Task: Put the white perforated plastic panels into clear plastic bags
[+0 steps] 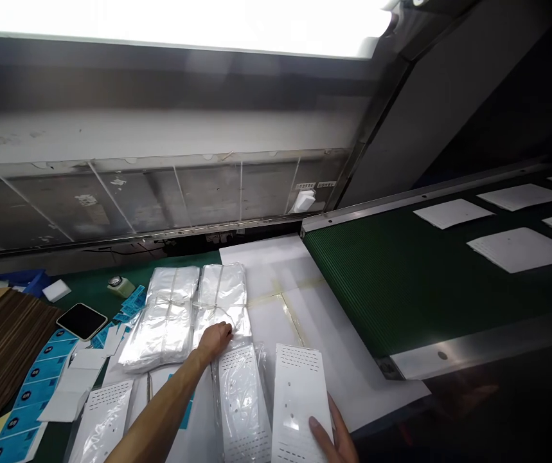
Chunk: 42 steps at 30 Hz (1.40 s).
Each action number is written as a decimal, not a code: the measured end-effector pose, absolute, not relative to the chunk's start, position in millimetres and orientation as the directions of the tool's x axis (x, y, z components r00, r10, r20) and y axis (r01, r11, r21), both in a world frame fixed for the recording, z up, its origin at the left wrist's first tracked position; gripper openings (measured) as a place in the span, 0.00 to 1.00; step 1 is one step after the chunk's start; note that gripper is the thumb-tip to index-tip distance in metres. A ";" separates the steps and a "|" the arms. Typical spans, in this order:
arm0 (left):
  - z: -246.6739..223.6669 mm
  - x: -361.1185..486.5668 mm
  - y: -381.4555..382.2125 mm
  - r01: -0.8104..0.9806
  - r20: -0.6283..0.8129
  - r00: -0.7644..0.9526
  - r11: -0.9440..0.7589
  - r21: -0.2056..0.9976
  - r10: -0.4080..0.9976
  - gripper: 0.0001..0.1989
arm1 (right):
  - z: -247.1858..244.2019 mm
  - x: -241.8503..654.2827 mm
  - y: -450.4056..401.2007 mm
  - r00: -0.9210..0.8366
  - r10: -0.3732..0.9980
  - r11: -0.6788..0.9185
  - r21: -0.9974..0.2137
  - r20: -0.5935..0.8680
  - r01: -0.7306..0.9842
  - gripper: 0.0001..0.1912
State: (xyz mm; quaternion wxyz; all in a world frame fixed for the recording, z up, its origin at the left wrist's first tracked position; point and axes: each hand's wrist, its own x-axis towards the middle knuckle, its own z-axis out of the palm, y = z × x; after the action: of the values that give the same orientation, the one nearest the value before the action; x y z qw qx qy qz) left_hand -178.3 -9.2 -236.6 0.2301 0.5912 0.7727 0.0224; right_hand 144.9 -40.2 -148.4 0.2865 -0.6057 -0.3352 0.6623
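My right hand [336, 434] grips a white slotted panel [299, 386] by its right edge, thumb across the front. My left hand [215, 339] is closed at the lower end of a string-tied bundle of clear plastic bags [222, 289]; its fingertips are partly hidden, so what they pinch cannot be made out. Just below it lies a similar slotted panel in a clear plastic bag [244, 399]. Another bagged panel [105, 411] is at the lower left, partly covered by my left forearm. A second tied bundle of bags [164, 315] sits left of the first.
A green conveyor belt [382, 276] carrying several white sheets [526, 249] runs along the right. On the left are a stack of brown cardboard [6, 360], blue labels [27, 399], a phone [81, 321], a small jar [121, 286] and a blue bin [37, 280].
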 end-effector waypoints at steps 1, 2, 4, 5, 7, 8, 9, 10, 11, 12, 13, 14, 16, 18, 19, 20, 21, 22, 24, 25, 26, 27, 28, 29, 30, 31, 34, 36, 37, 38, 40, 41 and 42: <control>-236.8 -177.0 -10.6 0.905 -0.321 -0.192 0.294 0.308 0.927 0.12 | -147.6 143.4 -39.5 -0.116 0.788 -0.608 -0.794 -0.605 0.012 0.52; -237.1 -175.4 -12.0 0.906 -0.313 -0.189 0.289 0.310 0.931 0.12 | -146.0 141.7 -38.5 -0.129 0.788 -0.608 -0.794 -0.603 0.002 0.51; -238.1 -172.4 -14.7 0.907 -0.294 -0.175 0.270 0.323 0.940 0.13 | -141.2 138.3 -36.3 -0.151 0.780 -0.615 -0.789 -0.608 -0.001 0.50; -238.6 -171.3 -15.5 0.908 -0.286 -0.165 0.258 0.330 0.944 0.14 | -138.5 136.7 -35.4 -0.162 0.774 -0.620 -0.785 -0.612 0.002 0.50; -239.7 -170.2 -15.8 0.911 -0.278 -0.140 0.233 0.340 0.950 0.15 | -134.0 133.8 -34.4 -0.183 0.768 -0.624 -0.782 -0.613 -0.001 0.50; -240.2 -170.3 -15.0 0.914 -0.279 -0.126 0.221 0.341 0.952 0.16 | -132.5 132.5 -34.4 -0.187 0.768 -0.624 -0.781 -0.613 -0.006 0.50; -240.7 -170.8 -13.7 0.917 -0.282 -0.113 0.209 0.340 0.953 0.15 | -131.7 131.5 -34.8 -0.185 0.769 -0.624 -0.781 -0.611 -0.013 0.50; -241.2 -171.5 -12.1 0.920 -0.286 -0.099 0.197 0.339 0.953 0.13 | -131.4 130.6 -35.4 -0.180 0.772 -0.622 -0.783 -0.609 -0.021 0.50; -241.4 -172.4 -10.3 0.923 -0.288 -0.084 0.183 0.338 0.954 0.12 | -131.6 130.1 -36.2 -0.172 0.777 -0.619 -0.785 -0.606 -0.029 0.50; -241.6 -173.4 -8.7 0.925 -0.289 -0.069 0.169 0.339 0.955 0.11 | -132.1 129.8 -37.1 -0.164 0.782 -0.614 -0.789 -0.601 -0.035 0.50; -241.5 -174.4 -7.4 0.927 -0.288 -0.054 0.155 0.342 0.956 0.10 | -132.9 129.9 -38.0 -0.157 0.787 -0.609 -0.792 -0.597 -0.041 0.51; -241.1 -175.4 -6.6 0.927 -0.285 -0.042 0.143 0.347 0.958 0.10 | -133.7 130.2 -38.9 -0.153 0.790 -0.606 -0.794 -0.594 -0.046 0.51; -240.0 -176.8 -7.0 0.925 -0.277 -0.028 0.130 0.356 0.961 0.11 | -135.1 131.2 -40.4 -0.147 0.784 -0.614 -0.788 -0.603 -0.047 0.51; -238.4 -177.7 -9.5 0.923 -0.271 -0.030 0.130 0.361 0.962 0.11 | -135.9 131.9 -41.4 -0.143 0.780 -0.620 -0.783 -0.609 -0.044 0.52; -237.7 -178.0 -11.1 0.923 -0.269 -0.033 0.133 0.362 0.963 0.11 | -136.1 131.9 -41.7 -0.140 0.781 -0.619 -0.784 -0.608 -0.047 0.52; -237.0 -178.1 -12.7 0.922 -0.269 -0.037 0.136 0.362 0.963 0.11 | -136.2 131.6 -41.8 -0.138 0.784 -0.616 -0.786 -0.606 -0.051 0.51; -236.5 -178.2 -13.9 0.922 -0.270 -0.038 0.138 0.362 0.962 0.11 | -136.3 131.2 -41.8 -0.135 0.786 -0.614 -0.787 -0.604 -0.055 0.51; -236.3 -178.2 -14.6 0.923 -0.273 -0.037 0.138 0.360 0.961 0.11 | -136.4 130.6 -41.6 -0.135 0.788 -0.612 -0.789 -0.601 -0.057 0.50; -236.5 -178.1 -13.9 0.927 -0.288 -0.024 0.129 0.352 0.957 0.13 | -136.8 129.3 -40.9 -0.149 0.792 -0.604 -0.795 -0.592 -0.057 0.48; -237.0 -178.0 -12.5 0.930 -0.298 -0.015 0.123 0.346 0.954 0.13 | -137.2 128.9 -40.6 -0.162 0.797 -0.597 -0.800 -0.582 -0.057 0.47; -237.5 -177.9 -10.7 0.934 -0.308 -0.005 0.115 0.340 0.951 0.13 | -137.8 128.6 -40.2 -0.175 0.801 -0.589 -0.806 -0.572 -0.060 0.47; -237.9 -177.8 -8.6 0.936 -0.316 0.005 0.107 0.335 0.949 0.12 | -138.5 128.6 -40.0 -0.185 0.804 -0.584 -0.809 -0.565 -0.063 0.46; -238.2 -177.6 -6.7 0.938 -0.321 0.013 0.100 0.333 0.947 0.11 | -139.4 128.8 -39.8 -0.190 0.805 -0.582 -0.811 -0.562 -0.067 0.46; -238.4 -177.5 -5.1 0.937 -0.323 0.020 0.094 0.335 0.946 0.11 | -140.3 129.3 -39.8 -0.188 0.807 -0.580 -0.811 -0.560 -0.070 0.46; -238.3 -177.4 -4.0 0.935 -0.321 0.027 0.090 0.342 0.947 0.10 | -141.3 129.9 -39.9 -0.183 0.811 -0.575 -0.814 -0.556 -0.075 0.46; -238.0 -177.4 -3.6 0.932 -0.316 0.030 0.087 0.352 0.948 0.10 | -142.1 130.8 -40.0 -0.177 0.817 -0.568 -0.819 -0.549 -0.082 0.45; -237.2 -178.2 -5.7 0.915 -0.296 0.021 0.101 0.392 0.955 0.11 | -143.7 134.2 -40.6 -0.168 0.834 -0.546 -0.831 -0.526 -0.105 0.43; -237.5 -179.4 -8.4 0.895 -0.282 -0.006 0.131 0.427 0.959 0.11 | -144.3 136.6 -40.6 -0.189 0.828 -0.552 -0.827 -0.528 -0.104 0.42; -238.1 -180.1 -9.8 0.881 -0.275 -0.026 0.152 0.449 0.961 0.11 | -144.8 137.8 -40.4 -0.203 0.821 -0.559 -0.823 -0.533 -0.098 0.42; -239.0 -180.9 -11.0 0.863 -0.267 -0.053 0.179 0.473 0.962 0.11 | -145.6 138.8 -40.1 -0.220 0.814 -0.565 -0.820 -0.537 -0.092 0.42; -241.2 -182.5 -13.1 0.814 -0.250 -0.127 0.245 0.527 0.960 0.11 | -148.4 140.4 -39.1 -0.260 0.799 -0.577 -0.813 -0.542 -0.077 0.42; -242.5 -183.2 -13.9 0.781 -0.242 -0.171 0.281 0.558 0.955 0.11 | -150.3 141.0 -38.5 -0.276 0.794 -0.578 -0.813 -0.541 -0.068 0.42; -243.6 -183.8 -14.6 0.742 -0.236 -0.215 0.316 0.591 0.948 0.11 | -152.5 141.5 -37.9 -0.293 0.789 -0.578 -0.814 -0.540 -0.057 0.43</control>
State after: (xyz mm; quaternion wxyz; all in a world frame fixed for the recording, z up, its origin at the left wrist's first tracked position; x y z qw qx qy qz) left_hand -183.8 -14.6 -243.6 0.2870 0.5569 0.7586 0.1789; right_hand 141.5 -37.9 -152.5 0.2928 -0.5176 -0.3538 0.7219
